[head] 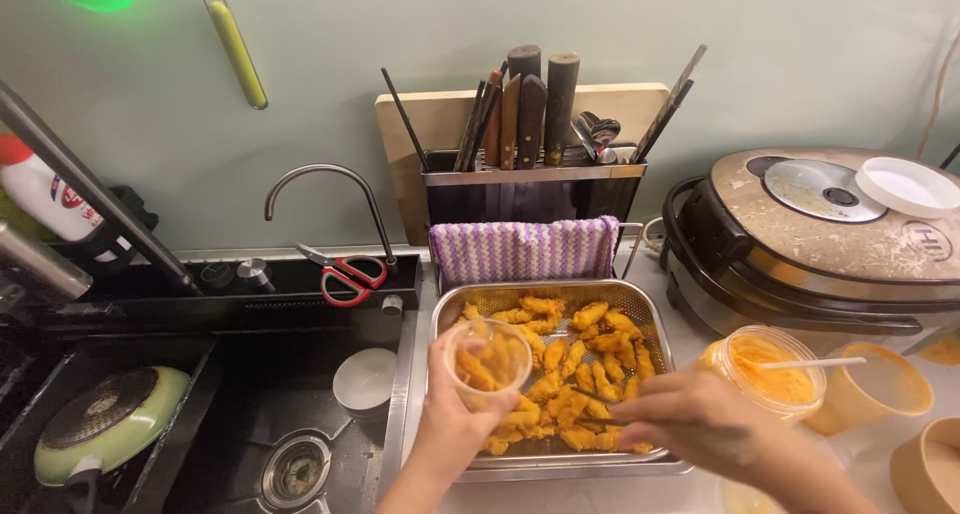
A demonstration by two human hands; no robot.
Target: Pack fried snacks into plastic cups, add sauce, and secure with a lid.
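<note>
Left hand (450, 424): clamped around clear plastic cup (488, 359), part-filled, over perforated tray (640, 299).
Right hand (700, 419): blurred; fingers apparently pinching fried strips (575, 369).
Risk: tilted cup could spill into sink (250, 394).

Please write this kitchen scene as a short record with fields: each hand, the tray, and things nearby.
left hand: holds a clear cup with some fried pieces in it, above the tray
right hand: blurred, over the fried pieces
tray: perforated metal, beside the sink
right of tray: jar of orange batter
behind tray: striped cloth, knife rack
</note>
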